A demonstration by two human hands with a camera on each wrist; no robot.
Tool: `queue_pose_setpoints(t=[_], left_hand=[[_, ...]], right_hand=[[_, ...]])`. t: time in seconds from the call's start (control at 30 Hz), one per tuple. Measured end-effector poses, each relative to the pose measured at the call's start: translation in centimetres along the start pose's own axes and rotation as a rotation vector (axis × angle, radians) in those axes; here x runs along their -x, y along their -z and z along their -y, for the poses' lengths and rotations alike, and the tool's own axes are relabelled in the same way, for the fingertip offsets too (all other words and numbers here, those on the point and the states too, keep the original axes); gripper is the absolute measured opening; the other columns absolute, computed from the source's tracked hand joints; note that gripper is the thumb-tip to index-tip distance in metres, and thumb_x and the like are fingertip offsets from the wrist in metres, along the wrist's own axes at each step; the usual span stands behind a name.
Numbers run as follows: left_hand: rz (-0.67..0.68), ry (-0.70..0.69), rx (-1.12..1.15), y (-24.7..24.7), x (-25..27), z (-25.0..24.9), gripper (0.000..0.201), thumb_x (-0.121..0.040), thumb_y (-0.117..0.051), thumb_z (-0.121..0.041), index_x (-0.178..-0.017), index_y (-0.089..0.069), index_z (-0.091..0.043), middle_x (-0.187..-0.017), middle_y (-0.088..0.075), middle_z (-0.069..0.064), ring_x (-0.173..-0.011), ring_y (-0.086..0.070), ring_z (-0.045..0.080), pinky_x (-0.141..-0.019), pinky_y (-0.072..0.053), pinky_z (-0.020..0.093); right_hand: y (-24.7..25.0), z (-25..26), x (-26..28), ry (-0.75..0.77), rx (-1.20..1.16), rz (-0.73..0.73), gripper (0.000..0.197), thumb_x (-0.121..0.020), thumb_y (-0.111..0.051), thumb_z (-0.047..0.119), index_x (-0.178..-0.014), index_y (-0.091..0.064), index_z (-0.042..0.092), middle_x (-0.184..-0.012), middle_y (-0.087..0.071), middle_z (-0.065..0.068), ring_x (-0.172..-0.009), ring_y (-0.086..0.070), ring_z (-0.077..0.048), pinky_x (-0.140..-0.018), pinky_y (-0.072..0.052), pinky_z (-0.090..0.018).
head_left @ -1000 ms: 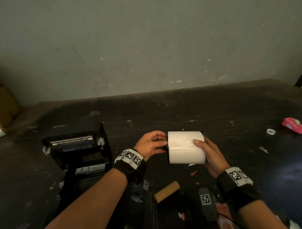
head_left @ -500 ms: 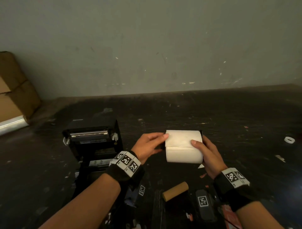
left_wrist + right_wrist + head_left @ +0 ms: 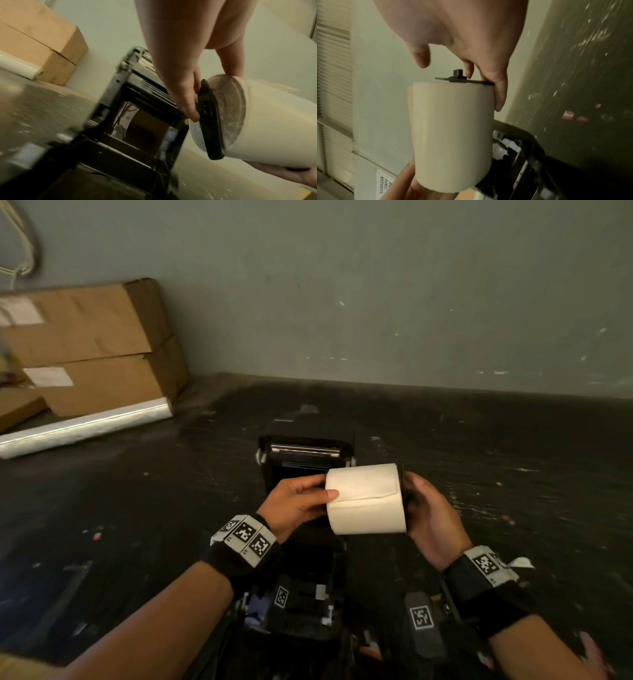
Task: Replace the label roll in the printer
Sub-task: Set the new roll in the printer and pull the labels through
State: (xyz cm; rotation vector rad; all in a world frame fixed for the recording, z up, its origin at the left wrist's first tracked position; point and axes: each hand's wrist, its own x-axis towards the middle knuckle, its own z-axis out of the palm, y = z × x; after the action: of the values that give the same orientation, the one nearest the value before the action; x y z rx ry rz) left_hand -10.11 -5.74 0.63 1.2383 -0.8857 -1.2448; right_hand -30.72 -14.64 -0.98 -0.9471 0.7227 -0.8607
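Observation:
A white label roll (image 3: 366,498) on a black spindle (image 3: 211,119) is held level between both hands, just above the open black printer (image 3: 305,453). My left hand (image 3: 301,505) grips the roll's left end, thumb on the paper and fingers on the spindle's flat flange. My right hand (image 3: 424,508) cups the right end; in the right wrist view its fingers (image 3: 500,94) curl over the spindle's stub (image 3: 458,75) and the roll's edge (image 3: 452,135), thumb lifted off. The printer's lid stands raised behind the roll and its bay (image 3: 142,121) lies open below.
Stacked cardboard boxes (image 3: 89,347) and a roll of clear film (image 3: 85,426) sit at the back left against the wall. A black device with a square marker (image 3: 423,618) lies near the front edge, right of the printer. The dark tabletop (image 3: 513,457) is scuffed.
Both hands have carried the roll to the left, from beside the printer to over its open bay. The right thumb has come off the front of the roll.

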Motion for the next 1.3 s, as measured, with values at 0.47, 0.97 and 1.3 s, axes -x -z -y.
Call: queue_pose_setpoints(t=[0.47,0.97,1.3], left_hand=[[0.003,0.014,0.014,11.9,2.3,0.2,0.041,-0.082,-0.064,-0.004,-0.122,-0.061,-0.013,-0.113,-0.071,0.004,-0.106,-0.067,0.015,-0.081,-0.057,0.025],[0.099,-0.035,-0.245,13.1,0.4,3.1,0.056,-0.083,-0.063,0.000,-0.135,-0.047,-0.013,-0.117,-0.063,-0.004,-0.098,-0.062,-0.004,-0.082,-0.052,0.013],[0.073,-0.021,-0.298,13.2,0.9,6.1,0.056,-0.083,-0.065,-0.005,-0.135,-0.047,-0.016,-0.121,-0.061,-0.011,-0.112,-0.057,0.000,-0.101,-0.046,0.025]], right_hand=[[-8.9,-5.4,-1.0,0.041,0.264,-0.170,0.010,-0.086,-0.060,0.009,-0.093,-0.067,0.005,-0.097,-0.067,-0.011,-0.090,-0.062,-0.018,-0.084,-0.052,-0.035],[-7.0,-7.4,-2.1,0.014,0.886,-0.148,0.029,-0.084,-0.062,0.003,-0.113,-0.063,0.002,-0.103,-0.071,-0.017,-0.089,-0.070,-0.020,-0.084,-0.054,-0.028],[-6.0,-8.1,-2.7,0.002,1.196,0.023,0.027,-0.084,-0.064,0.010,-0.110,-0.065,0.010,-0.101,-0.072,-0.006,-0.085,-0.067,-0.006,-0.078,-0.050,-0.016]])
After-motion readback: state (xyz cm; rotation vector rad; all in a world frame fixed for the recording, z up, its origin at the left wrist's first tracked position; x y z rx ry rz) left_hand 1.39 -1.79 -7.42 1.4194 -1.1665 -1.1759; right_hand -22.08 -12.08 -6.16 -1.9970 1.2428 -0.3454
